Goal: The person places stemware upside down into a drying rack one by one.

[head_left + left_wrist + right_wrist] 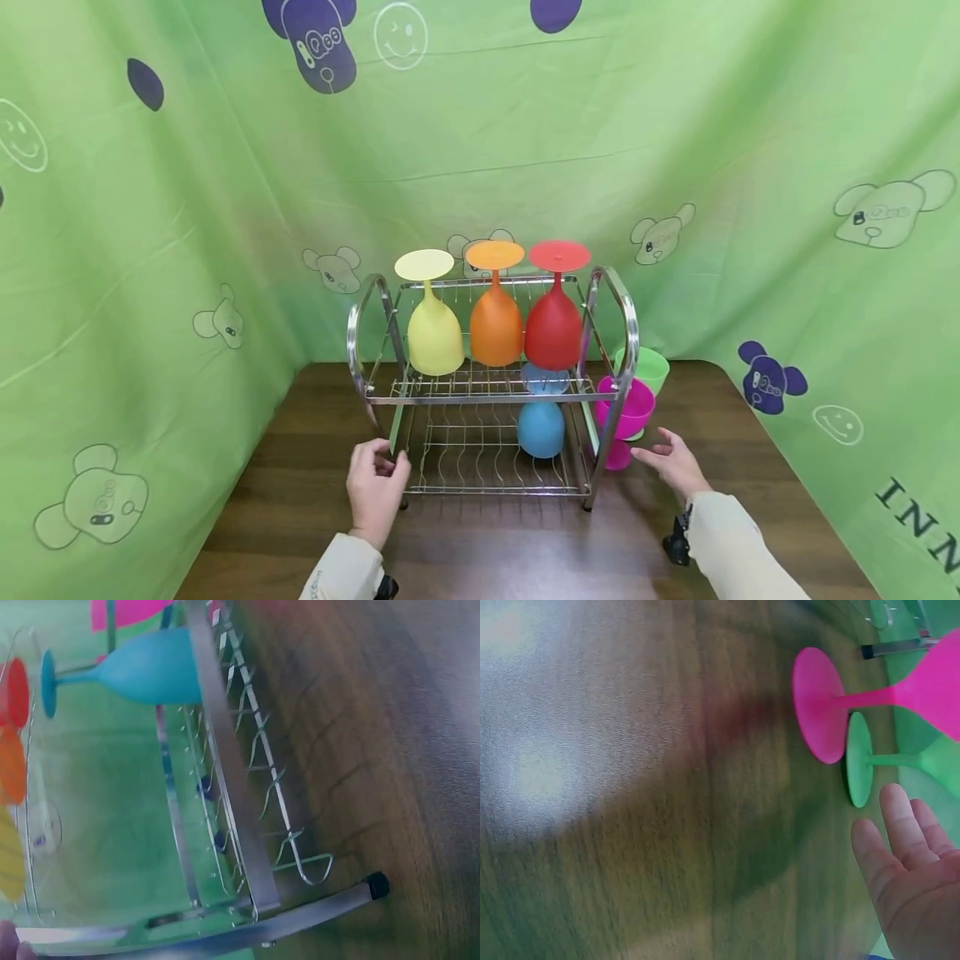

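Note:
My left hand (377, 487), fingers loosely bent, is in front of the left side of the metal dish rack (491, 400); its fingertips (9, 943) show by the rack's side bar in the left wrist view. My right hand (673, 463) has its fingers spread and holds nothing, close to the foot of an upright pink goblet (633, 408). Behind that goblet stands a green goblet (649, 368), also upright. On the upper tier, yellow (435, 337), orange (496, 329) and red (553, 333) goblets hang upside down. A blue goblet (541, 431) sits upside down on the lower tier, at its right.
The rack stands on a dark wooden table (510, 550). Green patterned cloth (525, 150) hangs behind and at both sides. The rack's curved right-hand side frame (630, 325) rises beside the pink and green goblets.

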